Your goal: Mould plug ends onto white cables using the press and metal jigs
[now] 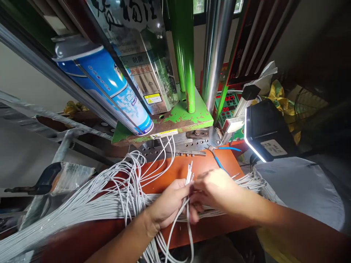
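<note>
My left hand (173,199) is closed round a few thin white cables (189,173), whose stripped-looking ends point up past the thumb. From the underside of that hand the cables (175,228) hang in loops toward me. My right hand (215,188) is pressed close against the left one, its fingers curled and slightly blurred. A cable end shows at its fingertips; what lies inside the fist is hidden. Behind both hands spreads a large bundle of white cables (90,204) across an orange-red tabletop (167,168).
A green press plate (192,117) stands ahead, with a blue spray can (109,87) at its left. Several cables run under it to a perforated metal bed (156,148). Blue-handled pliers (216,157) lie right of it. A lit black lamp (265,131) juts in from the right.
</note>
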`<state>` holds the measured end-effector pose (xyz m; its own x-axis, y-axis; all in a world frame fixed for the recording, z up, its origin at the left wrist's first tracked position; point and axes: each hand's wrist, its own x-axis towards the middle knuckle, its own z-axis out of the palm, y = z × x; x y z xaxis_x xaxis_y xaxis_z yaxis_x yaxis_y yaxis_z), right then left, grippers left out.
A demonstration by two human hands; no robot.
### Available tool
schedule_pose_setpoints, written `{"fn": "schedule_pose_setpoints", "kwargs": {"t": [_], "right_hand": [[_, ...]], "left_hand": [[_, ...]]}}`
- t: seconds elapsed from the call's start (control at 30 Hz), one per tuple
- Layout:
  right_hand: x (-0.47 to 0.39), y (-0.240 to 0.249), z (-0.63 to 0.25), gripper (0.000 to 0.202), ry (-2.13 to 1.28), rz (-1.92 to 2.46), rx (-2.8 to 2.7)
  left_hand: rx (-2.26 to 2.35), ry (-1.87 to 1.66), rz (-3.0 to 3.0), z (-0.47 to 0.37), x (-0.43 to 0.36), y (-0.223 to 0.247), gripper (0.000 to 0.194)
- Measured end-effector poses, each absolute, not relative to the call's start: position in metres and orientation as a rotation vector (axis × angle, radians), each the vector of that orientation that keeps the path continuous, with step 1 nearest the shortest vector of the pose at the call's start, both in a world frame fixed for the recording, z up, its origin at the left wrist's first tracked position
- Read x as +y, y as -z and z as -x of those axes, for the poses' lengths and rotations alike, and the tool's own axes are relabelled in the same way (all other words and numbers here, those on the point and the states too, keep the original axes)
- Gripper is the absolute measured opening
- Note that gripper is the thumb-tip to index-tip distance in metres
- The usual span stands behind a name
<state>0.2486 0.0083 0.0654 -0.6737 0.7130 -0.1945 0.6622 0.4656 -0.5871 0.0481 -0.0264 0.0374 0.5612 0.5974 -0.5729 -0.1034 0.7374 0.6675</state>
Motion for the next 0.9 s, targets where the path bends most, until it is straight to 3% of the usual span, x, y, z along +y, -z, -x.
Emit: {"fn": "schedule_pose_setpoints", "kwargs": {"t": [0.2, 0.37, 0.53, 0.7, 0.83, 0.9], "right_hand": [[0.047, -0.033, -0.277, 0.034, -1.581, 1.174, -1.920], [0.044, -0.026, -0.266, 0.010, -1.229, 1.150, -1.994], [0.041, -0.027, -0.258, 0.019, -1.135, 1.003, -2.002], [0.032, -0.019, -0.247, 0.019, -1.341, 0.959, -1.808], [0.027, -0.009, -0.241, 0.045, -1.313, 0.953, -1.652], [0.029, -0.004, -0.242, 0.048, -1.257, 0.930, -1.785]], "left_hand": [[0.943, -0.516, -0.631, -0.035, -0.023, -0.037, 0.041], [0.848, -0.541, -0.673, -0.043, -0.015, -0.023, 0.038], [0.855, -0.547, -0.632, -0.042, -0.003, -0.024, 0.036], [0.843, -0.515, -0.660, -0.040, -0.002, -0.021, 0.036], [0.901, -0.561, -0.657, -0.046, -0.002, -0.019, 0.037], [0.944, -0.598, -0.634, -0.047, -0.002, -0.018, 0.038]]}}
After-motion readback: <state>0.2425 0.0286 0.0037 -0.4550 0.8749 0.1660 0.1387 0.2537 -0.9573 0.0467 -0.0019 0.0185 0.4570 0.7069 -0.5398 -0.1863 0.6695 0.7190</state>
